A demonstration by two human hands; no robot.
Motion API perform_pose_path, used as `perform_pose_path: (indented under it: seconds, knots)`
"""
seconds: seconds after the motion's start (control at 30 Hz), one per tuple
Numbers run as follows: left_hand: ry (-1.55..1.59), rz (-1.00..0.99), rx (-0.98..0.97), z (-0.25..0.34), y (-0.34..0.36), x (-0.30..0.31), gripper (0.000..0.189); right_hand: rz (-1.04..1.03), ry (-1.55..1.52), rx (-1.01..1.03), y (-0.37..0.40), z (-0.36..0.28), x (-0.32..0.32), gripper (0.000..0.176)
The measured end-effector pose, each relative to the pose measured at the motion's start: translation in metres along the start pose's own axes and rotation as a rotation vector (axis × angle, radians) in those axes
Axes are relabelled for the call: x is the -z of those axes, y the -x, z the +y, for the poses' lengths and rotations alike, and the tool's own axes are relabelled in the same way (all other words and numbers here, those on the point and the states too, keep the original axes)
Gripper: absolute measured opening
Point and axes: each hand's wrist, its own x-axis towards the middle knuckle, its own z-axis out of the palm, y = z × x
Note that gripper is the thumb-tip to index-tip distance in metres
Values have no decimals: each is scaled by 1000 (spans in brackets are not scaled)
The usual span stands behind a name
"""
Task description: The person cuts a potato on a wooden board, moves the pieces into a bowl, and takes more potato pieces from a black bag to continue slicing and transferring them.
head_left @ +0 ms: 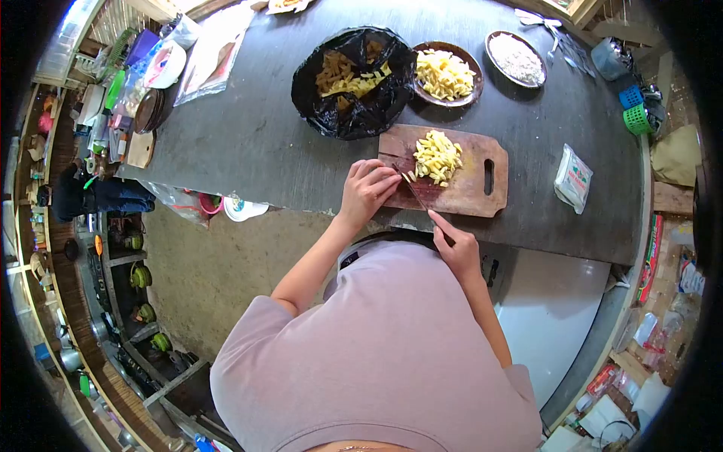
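Observation:
On the dark table lies a wooden cutting board (452, 197) with a handle slot at its right end. A heap of pale yellow chopped pieces (437, 157) covers its middle. My right hand (457, 245) grips a knife (414, 191), its blade slanting up and left across the board. Beside the blade, my left hand (369, 188) rests at the board's left edge with fingers bent together; whatever they press on is hidden. A few cut bits lie by the blade tip.
Behind the board stand a black-plastic-lined container (309, 113) with yellow pieces, a brown bowl (473, 96) of similar pieces and a bowl of white grains (516, 59). A white packet (573, 179) lies right. Another person (102, 194) stands far left.

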Motion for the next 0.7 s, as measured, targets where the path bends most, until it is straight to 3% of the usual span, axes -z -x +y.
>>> perform_pose_path:
  seconds: [0.3, 0.53, 0.6, 0.7]
  knots:
    - [27, -7, 24, 3, -1, 2, 19, 106, 1, 100, 27, 18, 13, 36]
    - [39, 12, 34, 3, -1, 0, 17, 76, 18, 80, 12, 13, 11, 37]
    - [39, 11, 71, 4, -1, -1, 18, -7, 24, -54, 21, 10, 25, 37]
    - [33, 3, 52, 5, -2, -2, 18, -28, 31, -51, 17, 14, 35, 37]
